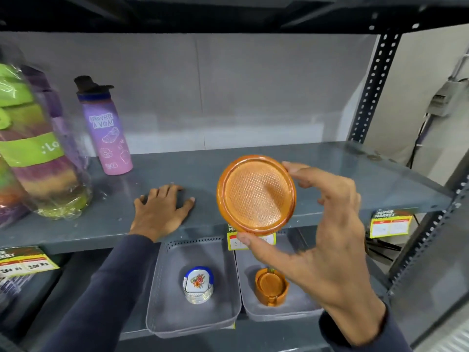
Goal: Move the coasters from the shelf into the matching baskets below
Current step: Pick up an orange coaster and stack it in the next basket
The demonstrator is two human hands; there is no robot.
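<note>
- Left hand [162, 212] bare, no rings or watch showing.
- Right hand [327, 240] bare too.
- Both arms in long dark navy sleeves [101, 295], snug cuffs ending right at the wrists.

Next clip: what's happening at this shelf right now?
A person is sorting coasters. Their right hand holds an orange coaster by its rim, in the air in front of the shelf. The left hand rests flat on the shelf. Below, two grey baskets sit side by side: the right basket holds an orange coaster stack, the left basket a white floral stack. No other coasters show on the shelf.
</note>
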